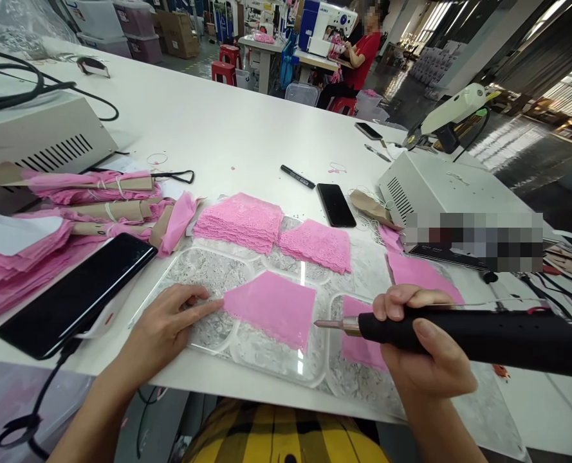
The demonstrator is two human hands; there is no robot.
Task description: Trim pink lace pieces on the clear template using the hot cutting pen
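My left hand [167,325] lies flat on a clear plastic template [247,354], fingers stretched out, fingertips touching the left edge of a pink lace piece [271,308]. My right hand [423,350] is wrapped round a black hot-cutting tool [464,334] whose metal tip points left, just right of the lace piece. Another pink piece [358,347] lies under the tool and the hand.
Stacks of pink lace [240,222] [317,244] lie beyond the template. Bundles of pink fabric [73,199] sit at left. A black phone [76,296] lies at near left, another phone [335,204] and a marker [297,177] mid-table. Grey control boxes [35,145] [435,193] flank the area. A person in red sits at the back.
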